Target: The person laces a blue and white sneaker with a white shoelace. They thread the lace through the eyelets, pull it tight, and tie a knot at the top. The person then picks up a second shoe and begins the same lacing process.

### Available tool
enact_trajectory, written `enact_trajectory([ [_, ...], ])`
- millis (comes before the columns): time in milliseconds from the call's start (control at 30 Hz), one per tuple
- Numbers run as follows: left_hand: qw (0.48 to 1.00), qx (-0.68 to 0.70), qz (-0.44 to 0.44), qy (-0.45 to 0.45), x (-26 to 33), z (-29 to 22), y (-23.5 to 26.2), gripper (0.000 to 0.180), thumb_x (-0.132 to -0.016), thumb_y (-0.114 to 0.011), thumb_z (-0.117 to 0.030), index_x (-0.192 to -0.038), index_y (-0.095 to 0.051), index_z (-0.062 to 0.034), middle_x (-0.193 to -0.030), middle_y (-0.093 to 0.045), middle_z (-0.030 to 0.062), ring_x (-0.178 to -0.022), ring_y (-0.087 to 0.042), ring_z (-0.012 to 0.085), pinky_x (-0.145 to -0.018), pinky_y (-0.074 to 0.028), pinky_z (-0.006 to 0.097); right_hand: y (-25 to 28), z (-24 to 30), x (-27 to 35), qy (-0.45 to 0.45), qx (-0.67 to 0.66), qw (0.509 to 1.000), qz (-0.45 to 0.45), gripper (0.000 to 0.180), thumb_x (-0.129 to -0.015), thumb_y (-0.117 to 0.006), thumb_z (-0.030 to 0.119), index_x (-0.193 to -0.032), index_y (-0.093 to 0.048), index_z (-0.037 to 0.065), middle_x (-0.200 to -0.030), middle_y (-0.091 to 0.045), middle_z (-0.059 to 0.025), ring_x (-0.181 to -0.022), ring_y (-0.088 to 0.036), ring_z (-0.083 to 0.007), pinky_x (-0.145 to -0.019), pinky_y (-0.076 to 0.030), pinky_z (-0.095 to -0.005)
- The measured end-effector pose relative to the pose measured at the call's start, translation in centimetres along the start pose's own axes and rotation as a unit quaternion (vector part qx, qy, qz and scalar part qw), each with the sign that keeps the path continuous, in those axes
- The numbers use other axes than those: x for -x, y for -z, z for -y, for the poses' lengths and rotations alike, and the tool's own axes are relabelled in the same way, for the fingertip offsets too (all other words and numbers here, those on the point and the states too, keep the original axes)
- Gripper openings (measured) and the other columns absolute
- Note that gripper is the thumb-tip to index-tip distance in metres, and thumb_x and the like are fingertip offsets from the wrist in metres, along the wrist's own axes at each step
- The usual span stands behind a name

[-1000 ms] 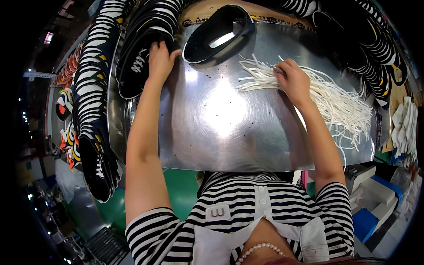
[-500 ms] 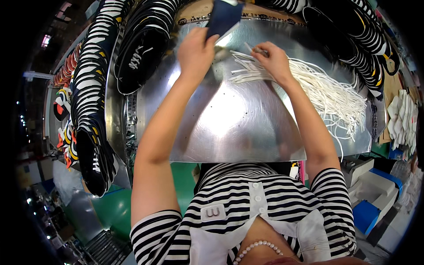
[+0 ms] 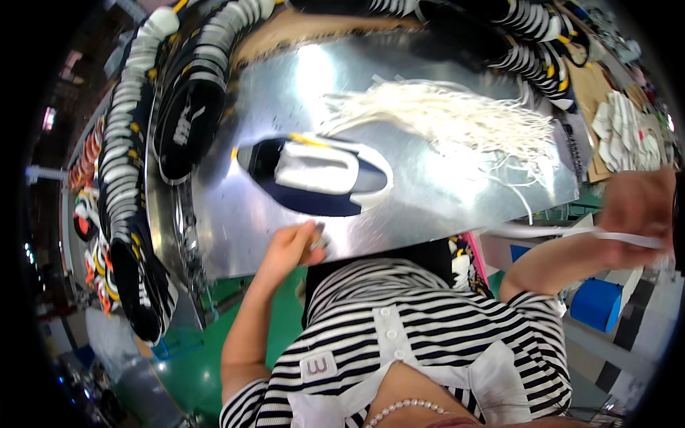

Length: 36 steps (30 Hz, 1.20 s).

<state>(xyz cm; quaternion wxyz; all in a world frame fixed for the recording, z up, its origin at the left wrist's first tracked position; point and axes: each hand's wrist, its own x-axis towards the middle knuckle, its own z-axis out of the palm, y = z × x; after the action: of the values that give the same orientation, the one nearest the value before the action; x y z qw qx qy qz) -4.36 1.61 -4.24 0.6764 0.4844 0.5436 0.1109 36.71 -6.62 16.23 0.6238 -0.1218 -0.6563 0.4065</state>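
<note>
A navy, white and yellow shoe upper (image 3: pixel 321 178) lies flat on the metal tabletop, its white tongue facing up. Just in front of it, by the table's near edge, my left hand (image 3: pixel 296 246) is closed with fingertips pinched; anything in them is too small to make out. Far out to the right, my right hand (image 3: pixel 637 214) grips a white shoelace (image 3: pixel 549 232), which stretches back toward the left and blurs with motion. A heap of loose white shoelaces (image 3: pixel 457 128) spreads across the table's far right part.
Stacked shoe uppers (image 3: pixel 128 164) run along the left, with another stack (image 3: pixel 196 107) beside them. More uppers (image 3: pixel 531 64) line the far right edge. White pieces (image 3: pixel 628 135) rest on cardboard at right. A blue and white machine (image 3: pixel 596 303) stands below my right arm.
The navy upper has come down from my left hand onto the table. My left hand has drawn back to the near edge. My right hand has swung far right with a shoelace.
</note>
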Motion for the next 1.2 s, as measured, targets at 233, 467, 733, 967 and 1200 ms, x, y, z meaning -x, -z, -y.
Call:
enact_trajectory([
  [233, 0.687, -0.518, -0.266, -0.433, 0.7, -8.3, 0.4, 0.012, -0.089, -0.065, -0.011, -0.096, -0.066, -0.0011, -0.089, -0.065, 0.0162, -0.079, -0.061, 0.0339, -0.069, -0.049, 0.040, -8.8, -24.2, 7.5, -0.453, -0.013, 0.855, -0.251, 0.014, -0.093, -0.066, 0.018, -0.105, -0.066, 0.010, -0.079, -0.066, 0.0026, -0.063, -0.050, -0.0008, -0.051, -0.034, -0.0168],
  [467, 0.962, -0.265, 0.034, 0.058, -4.1, -9.6, 3.8, 0.056, -0.099, -0.046, -0.057, -0.095, -0.064, -0.0044, -0.059, -0.046, -0.0037, -0.045, -0.043, 0.0079, -0.043, -0.035, 0.024, -11.5, -27.7, 7.0, -0.405, 0.141, 0.873, -0.233, 0.016, -0.094, -0.063, 0.019, -0.098, -0.065, 0.003, -0.075, -0.065, -0.0015, -0.068, -0.057, -0.0053, -0.061, -0.045, -0.0220],
  [733, 0.957, 0.207, 0.201, -0.023, -6.4, -6.9, -0.7, 0.063, -0.102, -0.048, -0.043, -0.142, -0.039, 0.0054, -0.140, -0.050, 0.0156, -0.130, -0.049, 0.0226, -0.114, -0.034, 0.035, -10.1, -27.4, 6.7, -0.393, 0.101, 0.875, -0.263, 0.018, -0.094, -0.063, 0.019, -0.101, -0.065, 0.003, -0.078, -0.067, -0.0004, -0.072, -0.059, -0.0076, -0.067, -0.047, -0.0232],
  [967, 0.948, 0.295, 0.061, -0.105, -3.8, -6.3, -4.2, 0.044, -0.101, -0.055, -0.032, -0.124, -0.057, 0.0059, -0.118, -0.063, 0.0125, -0.108, -0.060, 0.0187, -0.102, -0.044, 0.031, -11.2, -23.6, 6.5, -0.423, 0.012, 0.873, -0.242, 0.015, -0.093, -0.065, 0.016, -0.094, -0.066, 0.001, -0.072, -0.064, 0.0013, -0.067, -0.054, -0.0029, -0.061, -0.040, -0.0182],
  [1200, 0.956, 0.215, -0.001, -0.200, -3.7, -5.5, -4.8, 0.020, -0.094, -0.067, -0.015, -0.108, -0.068, -0.0004, -0.098, -0.070, 0.0033, -0.087, -0.064, 0.0099, -0.076, -0.051, 0.023, -11.3, -22.7, 6.4, -0.461, 0.014, 0.857, -0.230, 0.014, -0.092, -0.064, 0.017, -0.093, -0.065, 0.002, -0.069, -0.061, 0.0023, -0.064, -0.050, -0.0024, -0.058, -0.037, -0.0192],
])
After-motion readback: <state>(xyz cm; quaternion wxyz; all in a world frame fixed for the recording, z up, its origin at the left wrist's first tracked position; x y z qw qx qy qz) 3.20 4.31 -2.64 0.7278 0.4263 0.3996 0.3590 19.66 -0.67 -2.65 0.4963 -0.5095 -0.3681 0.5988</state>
